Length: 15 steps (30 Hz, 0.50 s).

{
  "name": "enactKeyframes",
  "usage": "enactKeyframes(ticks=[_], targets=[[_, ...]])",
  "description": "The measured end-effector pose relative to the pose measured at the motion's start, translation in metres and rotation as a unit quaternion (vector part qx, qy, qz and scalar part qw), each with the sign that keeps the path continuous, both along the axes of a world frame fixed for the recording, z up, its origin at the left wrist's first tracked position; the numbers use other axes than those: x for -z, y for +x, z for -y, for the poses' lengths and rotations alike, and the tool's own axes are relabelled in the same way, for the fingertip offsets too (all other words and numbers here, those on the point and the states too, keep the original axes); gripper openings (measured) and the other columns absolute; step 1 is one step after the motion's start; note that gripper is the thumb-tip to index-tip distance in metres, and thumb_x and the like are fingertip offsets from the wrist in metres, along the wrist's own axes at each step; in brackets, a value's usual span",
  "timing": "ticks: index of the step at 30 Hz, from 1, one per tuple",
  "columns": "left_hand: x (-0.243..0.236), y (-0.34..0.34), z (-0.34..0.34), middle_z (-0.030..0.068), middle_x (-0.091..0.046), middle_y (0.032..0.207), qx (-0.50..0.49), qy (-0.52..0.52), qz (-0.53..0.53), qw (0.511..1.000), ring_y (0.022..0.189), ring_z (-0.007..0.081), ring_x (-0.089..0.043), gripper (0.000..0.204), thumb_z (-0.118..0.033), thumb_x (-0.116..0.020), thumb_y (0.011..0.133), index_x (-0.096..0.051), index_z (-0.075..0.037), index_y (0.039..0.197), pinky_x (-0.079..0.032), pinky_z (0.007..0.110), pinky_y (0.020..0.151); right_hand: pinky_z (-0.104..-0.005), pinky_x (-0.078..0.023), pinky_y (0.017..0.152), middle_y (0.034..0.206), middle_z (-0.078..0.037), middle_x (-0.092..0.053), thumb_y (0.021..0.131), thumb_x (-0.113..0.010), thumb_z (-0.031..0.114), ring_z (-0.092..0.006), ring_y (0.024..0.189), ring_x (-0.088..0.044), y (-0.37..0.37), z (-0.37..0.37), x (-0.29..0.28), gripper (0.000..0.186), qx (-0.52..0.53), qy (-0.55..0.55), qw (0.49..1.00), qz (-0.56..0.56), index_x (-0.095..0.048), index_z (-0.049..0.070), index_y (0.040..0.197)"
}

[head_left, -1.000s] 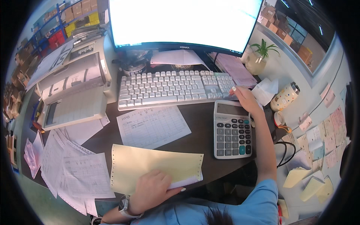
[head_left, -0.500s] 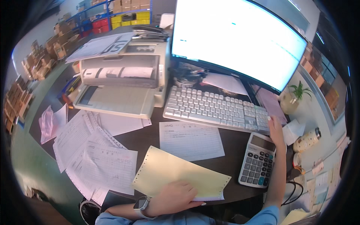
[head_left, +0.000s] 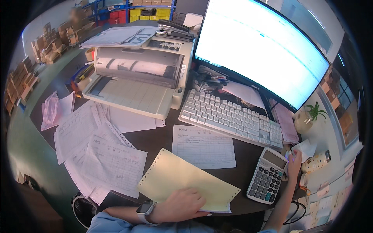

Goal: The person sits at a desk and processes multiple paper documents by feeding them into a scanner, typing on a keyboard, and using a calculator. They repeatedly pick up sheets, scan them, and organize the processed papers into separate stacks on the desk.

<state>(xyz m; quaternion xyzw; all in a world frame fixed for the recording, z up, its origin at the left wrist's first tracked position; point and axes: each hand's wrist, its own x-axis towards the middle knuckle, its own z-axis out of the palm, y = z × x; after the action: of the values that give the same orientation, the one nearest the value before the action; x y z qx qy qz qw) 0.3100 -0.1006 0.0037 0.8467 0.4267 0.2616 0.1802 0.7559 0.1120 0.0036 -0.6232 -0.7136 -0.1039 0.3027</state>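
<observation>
My left hand (head_left: 182, 204) lies on a stack of perforated sheets with a yellow one on top (head_left: 171, 173), fingers loosely bent, thumb out along the lower edge. My right hand (head_left: 294, 163) is curved over a computer mouse (head_left: 288, 157) right of the grey calculator (head_left: 266, 176). Above the calculator lies the white keyboard (head_left: 229, 116), under a curved monitor (head_left: 260, 42) with a bright screen. A printed form (head_left: 204, 146) rests between keyboard and yellow sheet, and overlapping forms (head_left: 101, 163) spread at the left.
A printer (head_left: 132, 99) with papers on top fills the back left, beside pink plastic (head_left: 50, 110). At the right are a plant (head_left: 307, 120), a tumbler (head_left: 314, 163) and wall-pinned papers (head_left: 326, 206). A bin (head_left: 81, 211) stands below the desk. Shelves and cartons (head_left: 50, 46) are behind.
My view has swung left, bringing more of the printer and storage area in. My right hand has left the keyboard's number pad and come down onto the mouse. My left hand stays on the yellow sheet.
</observation>
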Motion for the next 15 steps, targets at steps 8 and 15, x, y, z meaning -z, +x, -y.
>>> enactKeyframes(ticks=[8, 15], targets=[[0.000, -0.001, -0.001, 0.0075, -0.059, 0.073, 0.013, -0.013, -0.009, 1.000, 0.077, 0.0231, -0.059, 0.041, -0.044, -0.061, 0.084, -0.056, -0.005, 0.073, -0.049, 0.033, 0.067, -0.0360, -0.043, 0.089, 0.112, -0.014, -0.055, 0.078, -0.059, 0.010, -0.0339, 0.106, -0.054, -0.015, 0.021, 0.001, 0.034, -0.023, -0.053, 0.998, 0.008, -0.057, 0.003, 0.111], [-0.002, -0.001, -0.002, 0.0073, -0.058, 0.072, 0.014, -0.025, -0.020, 0.999, 0.077, 0.0227, -0.059, 0.042, -0.044, -0.061, 0.084, -0.055, -0.005, 0.072, -0.049, 0.033, 0.066, -0.0358, -0.045, 0.086, 0.109, -0.014, -0.056, 0.073, -0.061, 0.007, -0.0342, 0.101, -0.056, -0.021, 0.027, -0.004, 0.035, -0.019, -0.058, 0.998, 0.005, -0.062, 0.004, 0.108]])
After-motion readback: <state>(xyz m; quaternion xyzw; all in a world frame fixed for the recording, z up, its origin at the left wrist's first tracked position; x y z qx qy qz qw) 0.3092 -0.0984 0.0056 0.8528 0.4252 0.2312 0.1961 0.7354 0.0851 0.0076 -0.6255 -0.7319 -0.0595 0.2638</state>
